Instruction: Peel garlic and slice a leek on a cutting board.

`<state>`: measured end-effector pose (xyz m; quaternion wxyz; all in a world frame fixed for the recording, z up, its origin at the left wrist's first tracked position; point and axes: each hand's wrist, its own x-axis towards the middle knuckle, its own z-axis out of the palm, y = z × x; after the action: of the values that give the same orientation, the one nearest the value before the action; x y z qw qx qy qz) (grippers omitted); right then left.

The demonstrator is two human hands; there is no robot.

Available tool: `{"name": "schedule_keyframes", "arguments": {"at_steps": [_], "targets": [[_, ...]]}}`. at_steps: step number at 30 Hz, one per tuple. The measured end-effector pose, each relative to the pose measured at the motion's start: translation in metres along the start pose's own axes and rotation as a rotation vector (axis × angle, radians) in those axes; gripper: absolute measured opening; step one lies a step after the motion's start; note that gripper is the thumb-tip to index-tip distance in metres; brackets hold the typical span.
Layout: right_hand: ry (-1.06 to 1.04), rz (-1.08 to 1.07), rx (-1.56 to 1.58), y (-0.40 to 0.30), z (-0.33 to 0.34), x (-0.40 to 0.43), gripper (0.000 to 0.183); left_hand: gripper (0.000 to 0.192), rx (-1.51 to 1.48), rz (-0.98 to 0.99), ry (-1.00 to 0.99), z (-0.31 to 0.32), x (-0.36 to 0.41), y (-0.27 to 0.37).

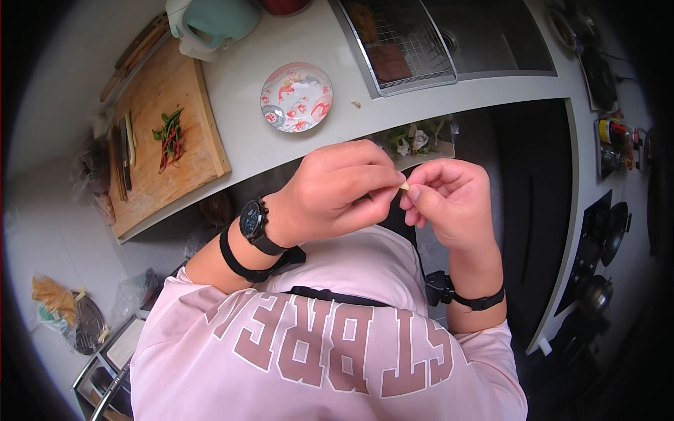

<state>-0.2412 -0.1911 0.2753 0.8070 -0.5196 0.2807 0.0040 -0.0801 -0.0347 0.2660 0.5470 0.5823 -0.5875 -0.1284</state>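
Observation:
A small pale piece, likely a garlic clove, is pinched between the fingertips of my left hand and my right hand. Both hands meet in front of my body, just short of the counter edge. Beneath them an open bag or bin shows green scraps and crumpled white bits. On the counter beyond stands a round plate with a red and grey fish-and-flower pattern; a few small pale pieces seem to lie near its far side. Another unpeeled-looking clove rests on the counter, right of the plate.
At left, a wooden cutting board carries red and green chillies, a knife and a pale green stalk. A mint-coloured jug stands behind. Toward the right are a wire draining basket, a sink and a cooktop.

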Motion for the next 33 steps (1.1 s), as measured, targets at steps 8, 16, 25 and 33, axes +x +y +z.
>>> {"name": "schedule_keyframes", "arguments": {"at_steps": [8,16,25,33], "targets": [[0.007,-0.055,-0.011,0.001,0.005,0.001,0.009,0.021,0.020,-0.011,0.008,-0.001,0.000,0.001],[0.045,-0.024,-0.004,-0.001,0.007,0.004,0.006,0.023,0.057,-0.003,0.008,-0.001,-0.002,-0.001],[-0.010,-0.061,0.040,0.000,0.006,0.005,0.004,0.021,-0.089,-0.089,-0.035,-0.005,-0.003,-0.006],[0.050,-0.264,-0.119,0.006,0.010,0.003,0.005,0.022,-0.531,-0.615,0.002,-0.005,-0.007,0.005]]}}
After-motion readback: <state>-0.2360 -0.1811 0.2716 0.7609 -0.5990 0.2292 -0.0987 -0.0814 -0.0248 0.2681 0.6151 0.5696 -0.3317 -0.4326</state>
